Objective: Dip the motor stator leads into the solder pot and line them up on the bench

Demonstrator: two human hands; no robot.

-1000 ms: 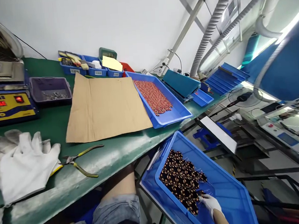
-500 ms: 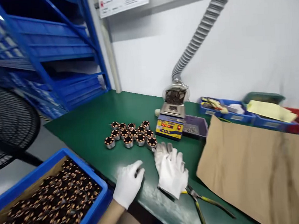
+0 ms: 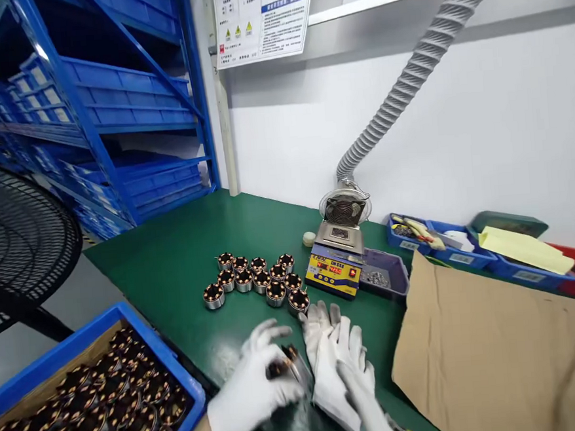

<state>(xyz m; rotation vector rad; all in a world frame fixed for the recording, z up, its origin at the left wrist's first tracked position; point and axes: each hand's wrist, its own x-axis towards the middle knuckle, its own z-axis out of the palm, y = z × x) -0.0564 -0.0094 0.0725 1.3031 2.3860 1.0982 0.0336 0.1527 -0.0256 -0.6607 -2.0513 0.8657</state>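
— What does the left hand (image 3: pixel 253 392) grip?
— A wound coil (image 3: pixel 284 367), fingers clamped, at the desk's (image 3: pixel 172 263) near edge, half hidden.
— The right hand (image 3: pixel 361 384)?
— Blurred over spare gloves (image 3: pixel 326 344); grip unclear.

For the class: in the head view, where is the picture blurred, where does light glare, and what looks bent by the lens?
Head view: the left hand and right hand are smeared by motion; the stators on the table are fairly sharp; a pale sheen lies on the mat near the hands; the shelving leans and fans outward at the left edge.
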